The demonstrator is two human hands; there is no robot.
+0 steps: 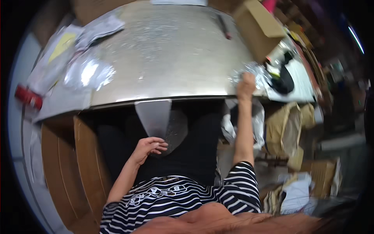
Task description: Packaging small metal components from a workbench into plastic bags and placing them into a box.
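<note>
My left hand is over my lap with its fingers loosely bent and a little apart; I see nothing held in it. Its fingertips come close to a clear plastic bag on my dark trousers. A translucent whitish sheet hangs down from the table's front edge above this hand. My right hand is closed at the right front of the table, over crumpled clear plastic film. The film shows around the fist, and the fingertips are hidden.
The metal-topped table carries an open cardboard box, a dark slim tool, a black item and clear packets. A red can is at far left. Cardboard boxes and brown paper bags flank my legs.
</note>
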